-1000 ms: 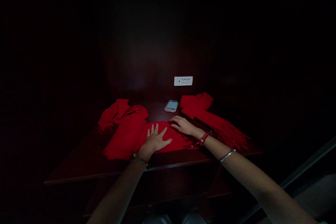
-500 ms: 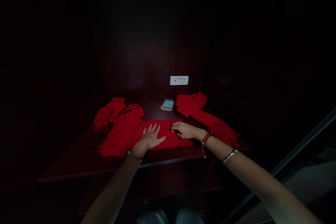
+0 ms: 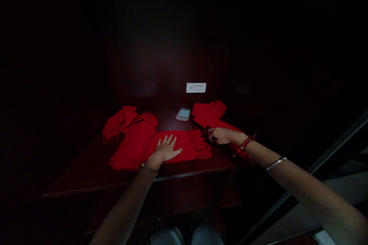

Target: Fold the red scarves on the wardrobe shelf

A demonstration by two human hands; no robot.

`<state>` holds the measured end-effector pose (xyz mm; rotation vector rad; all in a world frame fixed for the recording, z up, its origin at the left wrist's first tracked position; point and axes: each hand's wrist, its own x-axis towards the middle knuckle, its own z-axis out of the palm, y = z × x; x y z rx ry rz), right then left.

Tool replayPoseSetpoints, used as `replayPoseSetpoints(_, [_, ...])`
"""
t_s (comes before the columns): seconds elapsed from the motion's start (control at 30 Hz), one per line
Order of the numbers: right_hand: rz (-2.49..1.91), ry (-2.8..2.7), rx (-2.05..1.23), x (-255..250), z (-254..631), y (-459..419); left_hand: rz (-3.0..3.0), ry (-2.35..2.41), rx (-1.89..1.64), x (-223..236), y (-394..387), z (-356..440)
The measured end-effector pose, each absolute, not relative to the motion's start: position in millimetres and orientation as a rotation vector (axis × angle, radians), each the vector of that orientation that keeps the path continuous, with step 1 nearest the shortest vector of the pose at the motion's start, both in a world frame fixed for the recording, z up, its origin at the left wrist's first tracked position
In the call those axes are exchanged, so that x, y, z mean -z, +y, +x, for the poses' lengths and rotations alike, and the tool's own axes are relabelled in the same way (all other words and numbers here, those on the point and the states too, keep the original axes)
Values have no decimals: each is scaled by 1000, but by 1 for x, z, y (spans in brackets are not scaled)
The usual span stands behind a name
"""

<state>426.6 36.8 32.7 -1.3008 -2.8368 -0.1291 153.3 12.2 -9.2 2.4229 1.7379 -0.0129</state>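
Observation:
A red fringed scarf (image 3: 185,144) lies spread on the dark wooden shelf, its fringe pointing right. My left hand (image 3: 165,151) presses flat on it with fingers spread. Just past the fringe tips is my right hand (image 3: 222,136), fingers curled and pointing left; whether they pinch a strand is hidden. Behind that hand and wrist lies another red scarf (image 3: 209,113), partly covered by them. To the left, bunched red cloth (image 3: 122,120) with a fringed end sits behind the wider folded part of the scarf.
A pixelated pale flat object (image 3: 183,114) lies at the back of the shelf. The back wall carries a white socket plate (image 3: 196,87). The shelf's front edge (image 3: 184,175) runs below my wrists, with my knees (image 3: 186,236) beneath. Surroundings are very dark.
My right hand has slid right from over the fringe to beyond its tips. The fringe strands now show spread out. My left hand stays in place.

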Motion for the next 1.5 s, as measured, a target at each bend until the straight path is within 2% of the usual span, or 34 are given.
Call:
replayPoseSetpoints(0.1, [-1089, -2731, 100, -35, 410, 35, 2435, 1732, -4, 9, 12, 153])
replayPoseSetpoints(0.4, [-1317, -2668, -97, -19, 310, 95, 2448, 1732, 9, 11, 13, 151])
replayPoseSetpoints(0.7, [-1179, -2658, -275, -23, 312, 103, 2412, 1756, -5, 9, 12, 155])
replayPoseSetpoints(0.87, [-1345, -2557, -477, -23, 308, 111, 2414, 1746, -21, 9, 11, 154])
replayPoseSetpoints(1.3, [-1501, -2368, -580, -15, 309, 116, 2405, 1745, -21, 6, 9, 154])
replayPoseSetpoints(1.5, [-1552, -2392, -471, -31, 302, 121, 2413, 1740, -25, 8, 11, 154])
